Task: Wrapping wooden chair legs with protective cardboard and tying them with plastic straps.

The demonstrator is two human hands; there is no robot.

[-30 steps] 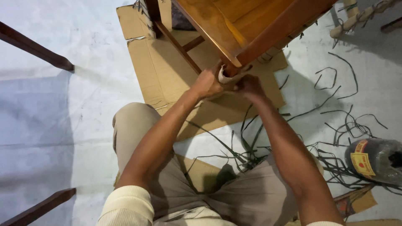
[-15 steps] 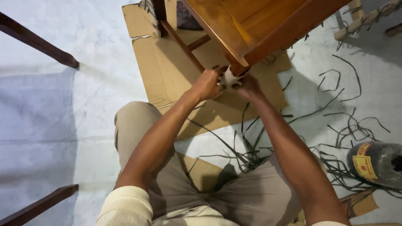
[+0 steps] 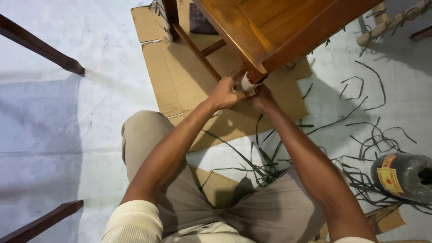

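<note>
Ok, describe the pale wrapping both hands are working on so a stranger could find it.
Start at the orange-brown wooden chair standing on flattened cardboard. At its near corner, the left hand and right hand meet around a pale paper wrap, the only whitish piece on the dark wood.

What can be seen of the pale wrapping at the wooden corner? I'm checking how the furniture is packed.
The pale wrapping looks like paper or thin card, curled around the leg just under the corner of the glossy brown wooden furniture. Its edge stands loose and ragged. The left hand grips it from one side, the right hand from the other, above flattened cardboard. Most is hidden by fingers.
</note>
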